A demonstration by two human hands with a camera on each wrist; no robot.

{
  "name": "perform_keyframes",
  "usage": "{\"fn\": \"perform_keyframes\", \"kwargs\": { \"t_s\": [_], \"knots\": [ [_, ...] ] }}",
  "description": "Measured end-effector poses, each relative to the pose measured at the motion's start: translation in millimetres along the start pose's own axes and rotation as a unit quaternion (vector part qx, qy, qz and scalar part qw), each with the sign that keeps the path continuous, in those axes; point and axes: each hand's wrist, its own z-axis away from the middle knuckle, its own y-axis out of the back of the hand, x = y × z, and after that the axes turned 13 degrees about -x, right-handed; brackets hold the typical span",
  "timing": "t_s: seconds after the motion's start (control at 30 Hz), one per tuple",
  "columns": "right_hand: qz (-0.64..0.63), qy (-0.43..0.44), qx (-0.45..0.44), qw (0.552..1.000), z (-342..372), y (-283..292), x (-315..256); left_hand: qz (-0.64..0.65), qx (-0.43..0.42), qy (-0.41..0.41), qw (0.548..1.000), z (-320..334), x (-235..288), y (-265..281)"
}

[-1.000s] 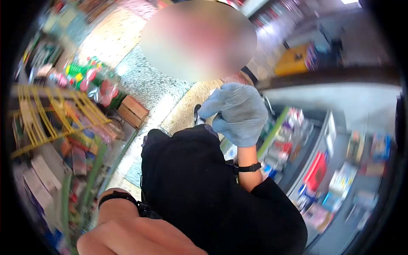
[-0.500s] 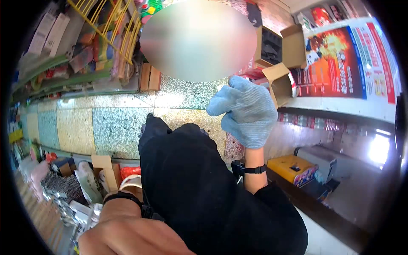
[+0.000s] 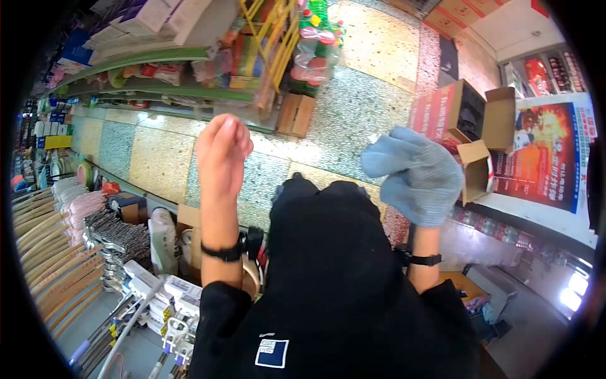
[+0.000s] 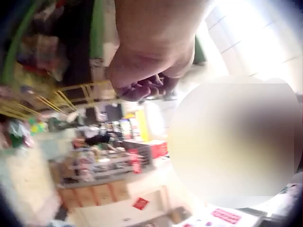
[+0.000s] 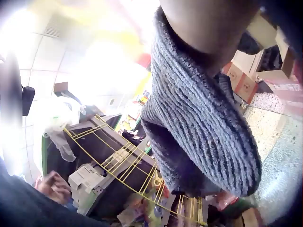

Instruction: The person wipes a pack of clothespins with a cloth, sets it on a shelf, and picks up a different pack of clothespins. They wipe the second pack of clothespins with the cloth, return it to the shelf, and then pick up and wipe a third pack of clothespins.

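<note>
Seemingly between grasps, the left hand (image 3: 221, 155) curls loosely, empty; grasping calls for opening it. The right hand (image 3: 420, 177)'s bent fingers sit inside a glove (image 5: 201, 113); I cannot tell their hold.

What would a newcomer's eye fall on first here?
Probably the right hand in its ribbed blue-grey fabric covering, raised right of centre in the head view. Next, the red poster with orange flames, far right there, then the yellow wire rack slanting across the right wrist view.
</note>
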Motion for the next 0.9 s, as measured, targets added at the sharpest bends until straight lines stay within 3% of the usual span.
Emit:
{"fn": "perform_keyframes", "kwargs": {
  "t_s": [0.07, 0.1, 0.17, 0.3, 0.37, 0.53, 0.63, 0.7, 0.9],
  "knots": [
    [0.01, -0.013, -0.002, 1.0, -4.2, -2.1, -8.1, -0.024, 0.137, 0.089, 0.986, -28.7, -34.3, 98.1],
    [0.013, -0.019, -0.004, 1.0, -6.9, -3.5, -12.8, -0.027, 0.139, 0.089, 0.986, -41.8, -37.8, 124.8],
    [0.019, -0.029, -0.008, 0.999, -11.8, -4.8, -21.5, -0.099, 0.215, 0.206, 0.95, -70.2, -39.7, 165.2],
    [0.032, -0.042, -0.014, 0.999, -22.7, -6.5, -38.4, -0.016, 0.252, 0.231, 0.94, -149.0, -40.1, 234.4],
    [0.04, -0.047, -0.02, 0.998, -26.9, -5.5, -44.4, 0.073, 0.342, 0.252, 0.902, -182.0, -39.0, 251.8],
    [0.049, -0.046, -0.036, 0.997, -43.9, -2.8, -54.9, 0.058, 0.313, 0.269, 0.909, -216.4, -51.4, 272.4],
    [0.048, -0.039, -0.046, 0.997, -55.2, -2.7, -55.8, 0.057, 0.324, 0.29, 0.898, -223.2, -67.4, 312.1],
    [0.048, -0.032, -0.054, 0.997, -64.0, -2.7, -53.6, 0.041, 0.302, 0.255, 0.918, -224.4, -73.7, 332.7],
    [0.063, 0.012, -0.073, 0.995, -98.2, -4.0, -34.1, -0.037, 0.297, 0.242, 0.923, -161.0, -39.1, 279.7]
  ]
}}
